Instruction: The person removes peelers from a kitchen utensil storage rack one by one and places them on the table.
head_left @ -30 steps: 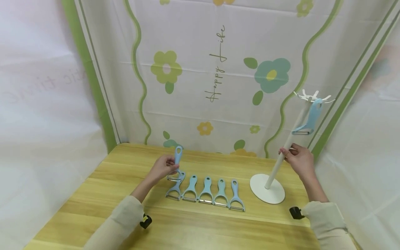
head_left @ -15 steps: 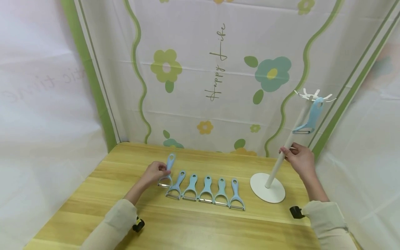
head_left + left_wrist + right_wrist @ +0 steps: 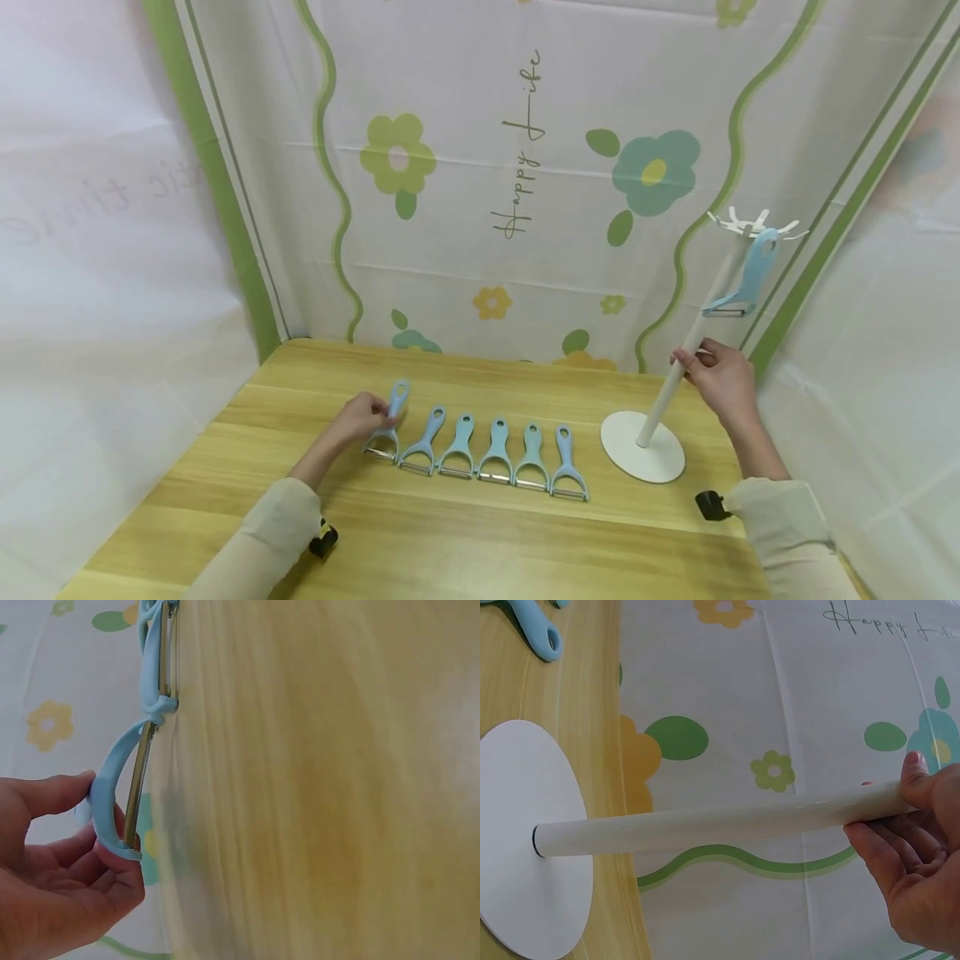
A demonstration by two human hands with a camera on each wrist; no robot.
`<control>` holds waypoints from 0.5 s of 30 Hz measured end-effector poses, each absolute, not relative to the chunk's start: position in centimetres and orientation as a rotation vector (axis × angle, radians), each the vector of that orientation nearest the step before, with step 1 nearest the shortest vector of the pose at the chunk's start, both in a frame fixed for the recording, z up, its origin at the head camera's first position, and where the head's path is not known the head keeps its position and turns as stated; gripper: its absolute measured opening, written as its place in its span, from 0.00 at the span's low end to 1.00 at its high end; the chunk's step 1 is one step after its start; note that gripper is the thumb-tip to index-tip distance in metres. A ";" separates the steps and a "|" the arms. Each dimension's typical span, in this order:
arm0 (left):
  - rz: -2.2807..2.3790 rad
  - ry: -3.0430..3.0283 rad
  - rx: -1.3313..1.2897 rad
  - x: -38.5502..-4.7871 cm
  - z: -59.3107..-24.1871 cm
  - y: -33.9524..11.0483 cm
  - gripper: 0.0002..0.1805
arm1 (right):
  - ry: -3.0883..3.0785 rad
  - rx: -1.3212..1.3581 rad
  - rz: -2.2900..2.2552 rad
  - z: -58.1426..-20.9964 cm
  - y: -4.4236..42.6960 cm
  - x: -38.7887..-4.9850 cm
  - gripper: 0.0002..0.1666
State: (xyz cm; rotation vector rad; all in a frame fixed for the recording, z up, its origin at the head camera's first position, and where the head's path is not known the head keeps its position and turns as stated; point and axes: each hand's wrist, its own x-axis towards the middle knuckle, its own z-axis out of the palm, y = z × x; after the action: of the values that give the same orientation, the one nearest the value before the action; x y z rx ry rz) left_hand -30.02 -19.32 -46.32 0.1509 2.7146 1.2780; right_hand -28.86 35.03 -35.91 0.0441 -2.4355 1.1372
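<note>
At the left end of a row, my left hand point(image 3: 362, 418) pinches a light-blue Y-shaped peeler point(image 3: 107, 780) between thumb and fingers. Its looped handle tilts up in the head view, and its blade end is low, at or just above the tabletop; which of these I cannot tell. Several more blue and blue-green peelers point(image 3: 498, 446) lie side by side to its right, blades toward me. My right hand point(image 3: 722, 379) grips the pole of a white hook stand point(image 3: 663, 400) around its middle. From one of the stand's top hooks hangs another light-blue peeler point(image 3: 754, 267).
The stand's round white base point(image 3: 630, 450) rests on the wooden table point(image 3: 465, 550), right of the row. Behind the table hangs a flower-printed curtain point(image 3: 450, 250), and white sheets point(image 3: 112, 275) enclose both sides.
My left hand has carried its peeler left and down, from over the row's leftmost peeler to a spot beside it. My right hand keeps its grip on the pole.
</note>
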 end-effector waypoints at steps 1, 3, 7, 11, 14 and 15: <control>1.267 2.710 0.152 -30.1 -46.4 -19.3 0.07 | -2.435 0.042 1.136 -35.9 35.0 -28.9 0.29; 1.246 2.701 0.158 -30.2 -46.6 -19.4 0.06 | -2.435 0.041 1.133 -35.8 35.0 -28.9 0.29; 1.226 2.684 0.162 -30.3 -47.0 -19.3 0.06 | -2.441 0.048 1.136 -35.8 34.9 -28.9 0.30; 1.201 2.685 0.155 -30.3 -47.1 -19.3 0.06 | -2.449 0.044 1.130 -35.9 34.9 -28.9 0.31; 1.166 2.701 0.150 -30.3 -47.2 -19.2 0.07 | -2.448 0.035 1.115 -35.9 34.9 -28.8 0.31; 1.161 2.706 0.146 -30.4 -47.2 -19.2 0.09 | -2.447 0.035 1.110 -35.9 34.9 -28.8 0.31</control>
State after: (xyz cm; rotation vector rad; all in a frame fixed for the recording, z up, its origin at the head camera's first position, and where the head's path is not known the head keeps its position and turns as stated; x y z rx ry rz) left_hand -30.36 -19.21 -47.24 0.1456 2.7057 1.1607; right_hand -28.80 34.90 -35.91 0.0352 -2.4470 1.1104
